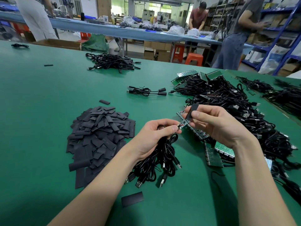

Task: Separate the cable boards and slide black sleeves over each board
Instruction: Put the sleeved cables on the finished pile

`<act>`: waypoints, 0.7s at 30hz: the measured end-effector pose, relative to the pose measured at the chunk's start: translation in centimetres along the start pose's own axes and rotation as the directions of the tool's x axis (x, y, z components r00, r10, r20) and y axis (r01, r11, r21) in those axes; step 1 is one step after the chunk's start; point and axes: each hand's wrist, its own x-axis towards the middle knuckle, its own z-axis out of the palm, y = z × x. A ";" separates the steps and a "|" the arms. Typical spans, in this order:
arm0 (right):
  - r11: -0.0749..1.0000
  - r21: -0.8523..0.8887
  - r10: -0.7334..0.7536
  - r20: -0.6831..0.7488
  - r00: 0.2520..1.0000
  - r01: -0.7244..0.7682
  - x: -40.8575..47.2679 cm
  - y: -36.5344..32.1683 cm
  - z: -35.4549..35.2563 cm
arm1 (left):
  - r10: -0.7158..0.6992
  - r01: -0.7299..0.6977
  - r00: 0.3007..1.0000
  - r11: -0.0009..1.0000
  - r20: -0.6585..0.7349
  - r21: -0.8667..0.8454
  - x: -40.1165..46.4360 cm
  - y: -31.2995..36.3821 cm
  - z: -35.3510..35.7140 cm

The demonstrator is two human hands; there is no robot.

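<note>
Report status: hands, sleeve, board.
Left hand pinches board, cable bundle hanging below. Right hand pinches black sleeve at board's end, not yet on. Nothing blocking.

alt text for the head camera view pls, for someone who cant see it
Over a green table, a right hand pinches a black sleeve above a small circuit board pinched by the left hand, which also holds a bundle of black cables. A pile of sleeves lies left, tangled cables with boards right.

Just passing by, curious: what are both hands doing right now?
Left hand: pinches a small board, cables bunched in its palm.
Right hand: pinches a black sleeve.
</note>
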 end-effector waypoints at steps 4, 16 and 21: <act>1.000 -0.013 0.013 0.032 0.999 -0.012 -0.3 -0.2 -0.2 | 0.008 -0.009 0.999 1.000 0.031 0.023 -0.1 0.0 -0.2; 0.991 -0.095 -0.088 0.050 0.995 0.093 0.3 -0.6 1.4 | 0.013 -0.012 1.000 0.991 0.006 -0.135 0.1 -0.1 -0.7; 0.985 -0.156 -0.073 0.052 0.996 0.081 0.6 -0.2 2.0 | 0.007 -0.005 1.000 0.984 0.008 -0.178 0.1 0.0 -0.7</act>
